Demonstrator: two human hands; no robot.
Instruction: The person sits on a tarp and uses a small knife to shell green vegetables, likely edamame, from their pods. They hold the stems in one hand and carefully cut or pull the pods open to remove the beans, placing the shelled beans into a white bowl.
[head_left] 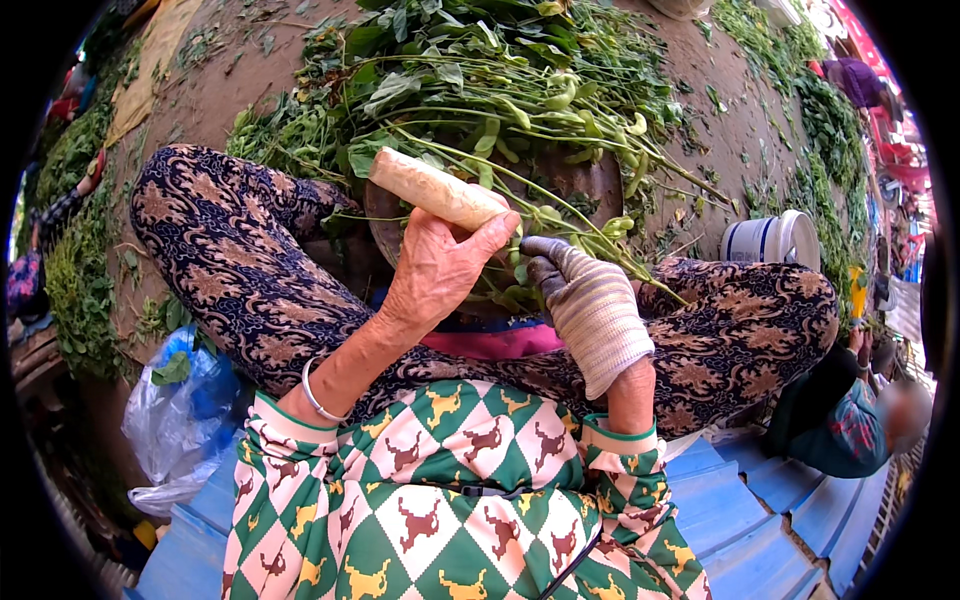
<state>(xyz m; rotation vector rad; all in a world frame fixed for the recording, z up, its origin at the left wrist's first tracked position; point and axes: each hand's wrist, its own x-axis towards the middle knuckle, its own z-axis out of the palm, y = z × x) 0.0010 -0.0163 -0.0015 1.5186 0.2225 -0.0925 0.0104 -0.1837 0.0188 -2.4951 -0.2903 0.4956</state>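
Observation:
My left hand (440,262) is wrapped round a thick, pale cylinder (425,186) that looks like a wooden handle and tilts up to the left. Close beside it, my right hand (585,300) wears a striped knit glove with dark fingertips. Its fingers are curled together at the green bean stalks, and what they pinch is hidden. Leafy bean stalks (540,195) with plump green pods (485,140) stretch across in front of both hands, one stalk running past the glove. Partly under the stalks and hands lies a brown round basin (592,185).
Cut bean plants (410,50) are heaped ahead on the brown ground. A white bucket (765,240) with blue bands is beyond my right knee. Clear and blue plastic bags (180,410) lie at left. Another person (835,420) sits at right, near blue slats (720,490).

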